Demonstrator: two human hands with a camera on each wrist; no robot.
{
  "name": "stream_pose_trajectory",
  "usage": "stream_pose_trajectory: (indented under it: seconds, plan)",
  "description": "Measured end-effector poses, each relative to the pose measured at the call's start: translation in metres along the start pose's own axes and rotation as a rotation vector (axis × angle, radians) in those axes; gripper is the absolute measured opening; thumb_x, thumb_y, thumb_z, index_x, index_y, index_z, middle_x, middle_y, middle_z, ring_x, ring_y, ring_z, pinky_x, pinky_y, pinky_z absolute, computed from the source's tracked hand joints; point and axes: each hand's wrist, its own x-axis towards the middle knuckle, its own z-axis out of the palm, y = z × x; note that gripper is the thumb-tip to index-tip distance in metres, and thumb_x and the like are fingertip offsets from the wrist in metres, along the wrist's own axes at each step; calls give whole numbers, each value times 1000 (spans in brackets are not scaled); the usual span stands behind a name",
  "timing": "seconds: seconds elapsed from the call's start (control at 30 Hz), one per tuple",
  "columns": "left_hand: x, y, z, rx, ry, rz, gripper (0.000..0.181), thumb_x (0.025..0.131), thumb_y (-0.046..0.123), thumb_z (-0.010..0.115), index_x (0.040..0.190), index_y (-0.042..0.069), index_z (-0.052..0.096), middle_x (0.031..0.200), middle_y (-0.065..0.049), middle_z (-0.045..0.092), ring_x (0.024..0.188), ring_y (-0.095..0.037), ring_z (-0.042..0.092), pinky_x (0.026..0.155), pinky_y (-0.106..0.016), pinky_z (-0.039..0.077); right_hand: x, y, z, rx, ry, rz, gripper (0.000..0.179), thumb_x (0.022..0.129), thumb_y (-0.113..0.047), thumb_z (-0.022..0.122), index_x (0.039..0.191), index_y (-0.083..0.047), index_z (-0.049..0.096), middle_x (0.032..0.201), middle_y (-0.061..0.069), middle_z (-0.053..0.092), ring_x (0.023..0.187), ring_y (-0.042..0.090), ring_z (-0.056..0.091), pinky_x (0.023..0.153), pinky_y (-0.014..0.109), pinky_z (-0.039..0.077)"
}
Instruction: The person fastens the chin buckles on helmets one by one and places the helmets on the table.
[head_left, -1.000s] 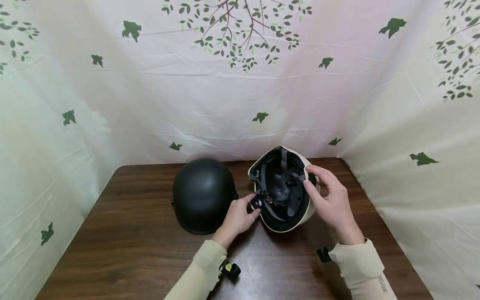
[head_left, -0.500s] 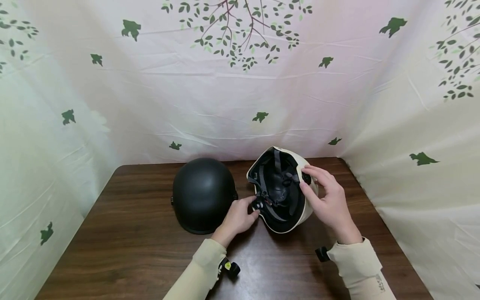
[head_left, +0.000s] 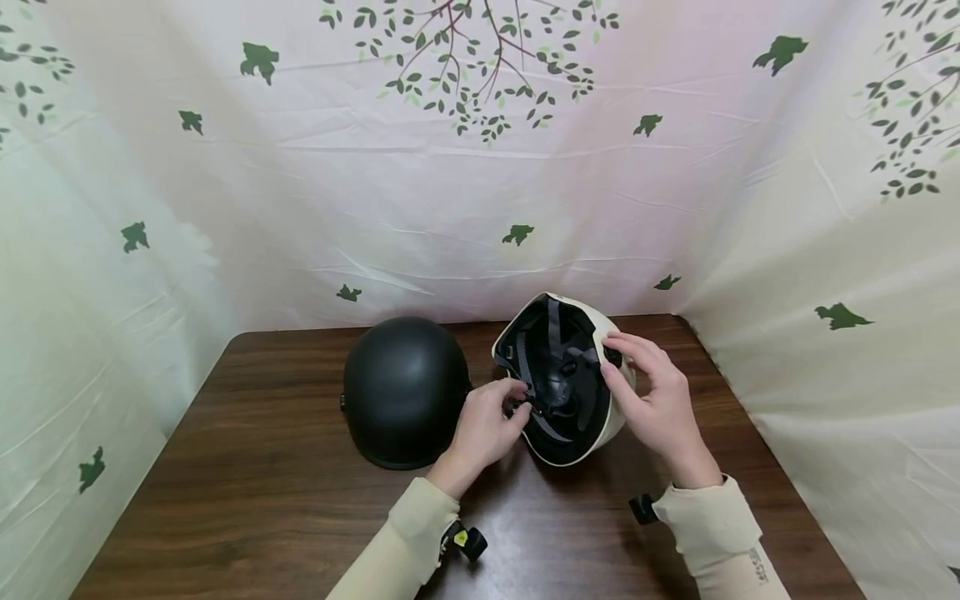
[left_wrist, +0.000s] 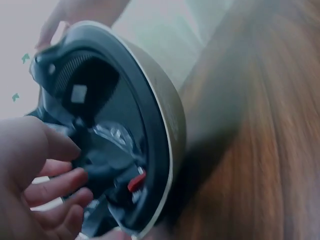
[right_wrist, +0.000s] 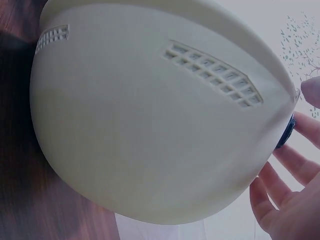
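A cream helmet (head_left: 617, 417) rests tilted on the table, its black lined inside turned toward me and grey straps (head_left: 555, 329) running within. My right hand (head_left: 660, 400) grips its right rim, thumb at the edge and other fingers along the outer shell beside a dark knob (right_wrist: 286, 132). At the left rim is my left hand (head_left: 483, 425), thumb and fingers bent over the dark fittings and straps. Whether these fingers pinch anything is not clear. In the left wrist view a small red piece (left_wrist: 136, 182) shows in the lining.
A matte black helmet (head_left: 405, 392) sits dome up just left of my left hand. Both helmets are near the back of the brown wooden table (head_left: 247, 467). White cloth (head_left: 420, 200) printed with leaves and birds hangs behind and at both sides.
The cream helmet has tilted slightly left with my right hand on it. My left hand has moved from the left rim a little inward, over the straps.
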Motion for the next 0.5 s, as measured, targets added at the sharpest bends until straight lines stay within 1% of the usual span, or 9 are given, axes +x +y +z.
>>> stream_pose_trajectory:
  seconds: [0.1,0.23,0.27,0.37,0.5]
  plan:
    - [5,10,-2,-117,22,66,26,96,13,75,121,9,73,104,-2,77,87,-16,72,75,-33,60,0,0,0,5,-5,22,32,99,-1,68,129,-10,74,137,12,67,127,5,56,94,11,45]
    - [11,24,-3,-241,25,146,37,97,11,73,133,7,66,112,-8,75,90,-19,71,72,-30,60,0,-1,-1,8,-7,38,31,102,0,63,129,-10,74,138,11,66,124,4,57,85,10,46]
    - [12,28,-3,-267,20,158,40,97,12,73,136,7,64,114,-9,74,92,-21,71,73,-30,60,0,-1,-1,8,-6,37,31,102,0,63,129,-10,75,138,11,67,124,5,57,85,10,46]
    - [17,37,-1,-330,-1,189,48,99,15,72,144,6,58,122,-13,72,95,-23,72,76,-29,61,0,-2,-1,2,-1,31,32,101,1,64,128,-10,75,137,11,67,124,7,56,86,12,45]
    - [24,49,0,-363,-36,226,55,101,21,71,152,12,51,129,-15,71,97,-22,74,79,-25,61,1,-3,-1,7,5,27,32,100,2,64,128,-10,75,137,11,67,124,8,56,86,13,44]
